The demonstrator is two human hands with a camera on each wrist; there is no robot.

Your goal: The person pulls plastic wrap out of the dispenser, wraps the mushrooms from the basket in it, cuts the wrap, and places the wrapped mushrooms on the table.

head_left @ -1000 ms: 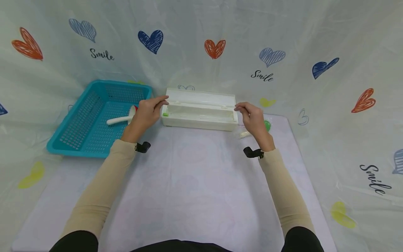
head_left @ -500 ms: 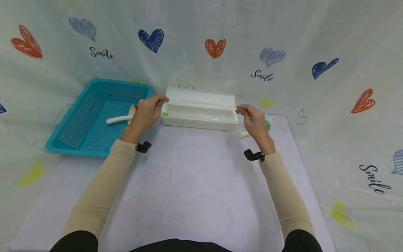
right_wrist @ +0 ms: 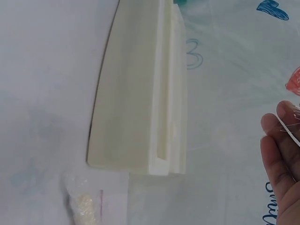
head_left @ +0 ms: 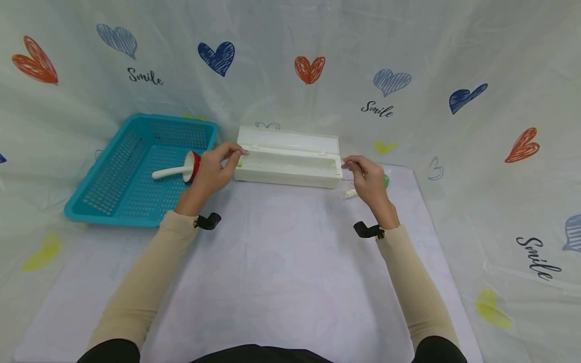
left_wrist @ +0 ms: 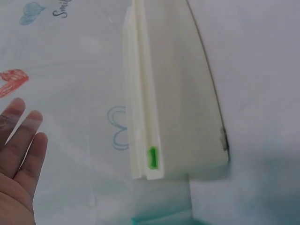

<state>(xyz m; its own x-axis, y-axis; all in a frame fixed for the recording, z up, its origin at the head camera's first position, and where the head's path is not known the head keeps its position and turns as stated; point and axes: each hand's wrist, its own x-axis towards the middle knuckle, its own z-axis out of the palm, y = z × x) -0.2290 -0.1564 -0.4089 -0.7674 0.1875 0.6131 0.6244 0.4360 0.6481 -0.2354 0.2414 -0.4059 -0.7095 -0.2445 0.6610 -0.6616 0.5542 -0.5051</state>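
Note:
A long white cling film dispenser (head_left: 290, 174) lies at the back of the table. Its lid (head_left: 288, 138) is raised, and a green tab (left_wrist: 153, 158) shows at its left end. At that end my left hand (head_left: 215, 169) pinches the edge of the clear film with thumb and fingertips. My right hand (head_left: 368, 179) grips the film at the other end, beside the dispenser's right corner. Both wrist views catch a faint shine of see-through film at the fingertips, with the thumbs hidden there.
A blue plastic basket (head_left: 72, 209) stands at the left, with a white-handled thing with a red and white round head (head_left: 187, 169) in it. Near my right hand lie a clear bag of pale yellow stuff (right_wrist: 86, 208) and a green round thing (head_left: 386, 180).
Both hands have come slightly down and toward me from the lid to the front part of the dispenser. The dispenser and basket stay put.

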